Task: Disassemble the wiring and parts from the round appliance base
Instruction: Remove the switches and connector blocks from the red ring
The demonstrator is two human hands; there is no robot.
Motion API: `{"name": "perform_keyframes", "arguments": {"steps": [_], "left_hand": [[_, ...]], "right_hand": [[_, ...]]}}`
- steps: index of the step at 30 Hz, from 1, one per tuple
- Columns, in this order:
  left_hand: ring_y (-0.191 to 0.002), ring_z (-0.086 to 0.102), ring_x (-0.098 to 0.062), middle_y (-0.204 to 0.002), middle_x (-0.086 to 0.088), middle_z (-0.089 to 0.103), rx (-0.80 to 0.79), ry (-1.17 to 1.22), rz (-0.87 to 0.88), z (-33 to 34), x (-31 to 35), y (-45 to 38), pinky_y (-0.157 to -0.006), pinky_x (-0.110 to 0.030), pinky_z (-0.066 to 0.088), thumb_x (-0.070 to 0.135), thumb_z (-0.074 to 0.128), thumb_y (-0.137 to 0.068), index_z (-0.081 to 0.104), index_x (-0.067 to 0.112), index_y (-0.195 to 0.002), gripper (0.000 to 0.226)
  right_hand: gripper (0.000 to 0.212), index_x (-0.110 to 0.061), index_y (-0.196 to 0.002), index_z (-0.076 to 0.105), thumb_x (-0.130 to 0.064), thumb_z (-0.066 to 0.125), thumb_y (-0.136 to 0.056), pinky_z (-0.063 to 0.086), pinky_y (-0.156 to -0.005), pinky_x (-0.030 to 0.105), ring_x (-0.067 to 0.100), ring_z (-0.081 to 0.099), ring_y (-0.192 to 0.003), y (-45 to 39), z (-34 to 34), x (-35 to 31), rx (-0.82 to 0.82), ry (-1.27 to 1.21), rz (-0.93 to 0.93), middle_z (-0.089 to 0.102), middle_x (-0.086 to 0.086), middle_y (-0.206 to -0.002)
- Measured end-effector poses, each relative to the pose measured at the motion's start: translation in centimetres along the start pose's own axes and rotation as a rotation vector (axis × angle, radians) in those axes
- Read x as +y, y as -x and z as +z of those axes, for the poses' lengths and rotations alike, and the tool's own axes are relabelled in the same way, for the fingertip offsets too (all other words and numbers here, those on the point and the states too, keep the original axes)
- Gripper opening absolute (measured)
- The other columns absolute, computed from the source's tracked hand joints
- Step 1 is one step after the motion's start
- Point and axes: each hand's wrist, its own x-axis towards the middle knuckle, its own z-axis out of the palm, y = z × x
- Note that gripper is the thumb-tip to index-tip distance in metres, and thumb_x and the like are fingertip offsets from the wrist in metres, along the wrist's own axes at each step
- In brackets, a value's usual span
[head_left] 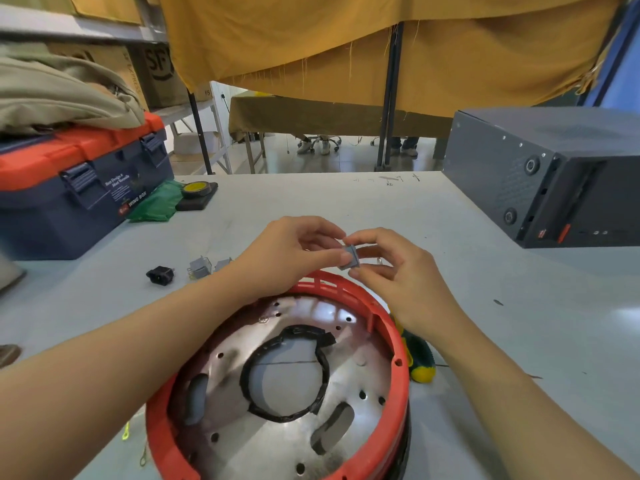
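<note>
The round appliance base (277, 386) lies open side up on the counter (485, 306), close to the viewer. Its red plastic rim (398, 362) has slotted vents along the far side and encircles a shiny metal plate (346, 403) pierced with small holes and two oblong slots. A large central opening is edged with a ragged black lining (323, 375). A small grey switch (350, 257) is held just above the far rim. Two similar grey switches (199, 267) and a black power socket (160, 274) lie to the left.

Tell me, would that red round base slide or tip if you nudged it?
The red round base probably slides rather than tips: it sits wide and low on the smooth table. Its metal plate suggests some weight.
</note>
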Motion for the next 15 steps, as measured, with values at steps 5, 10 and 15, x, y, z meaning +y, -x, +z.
{"name": "perform_keyframes", "arguments": {"steps": [5, 10, 15], "left_hand": [[-0.084, 0.068, -0.011, -0.089, 0.006, 0.072, 0.043, -0.098, -0.064, -2.4, -1.3, -1.3, -0.084, -0.030, 0.053, 0.018, 0.076, -0.077, 0.065, 0.025, -0.103, 0.029], [-0.085, 0.063, -0.012, -0.100, 0.000, 0.066, -0.011, -0.462, -0.138, -5.5, -4.1, -2.3, -0.076, -0.020, 0.047, 0.019, 0.076, -0.078, 0.065, 0.027, -0.110, 0.034], [-0.088, 0.059, -0.012, -0.100, 0.001, 0.066, -0.162, -0.724, -0.148, -5.3, -6.2, -3.3, -0.082, -0.023, 0.045, 0.019, 0.072, -0.079, 0.068, 0.022, -0.110, 0.031]], "right_hand": [[0.046, -0.037, -0.126, 0.055, -0.014, 0.067, -0.087, 0.045, -0.081, 0.004, -0.009, 0.058, -0.104, 0.1, -0.1, 0.3, -0.103, 0.023, 0.101, 0.062, -0.017, -0.116], [0.031, -0.031, -0.114, 0.062, -0.020, 0.069, -0.086, 0.045, -0.081, 0.006, -0.008, 0.061, -0.093, 0.1, 0.0, 0.5, -0.212, 0.063, 0.219, 0.067, -0.013, -0.103], [0.019, -0.033, -0.100, 0.068, -0.020, 0.068, -0.086, 0.044, -0.075, 0.004, -0.008, 0.062, -0.087, 0.2, -0.2, 0.4, -0.222, 0.105, 0.232, 0.070, -0.016, -0.094]]}}
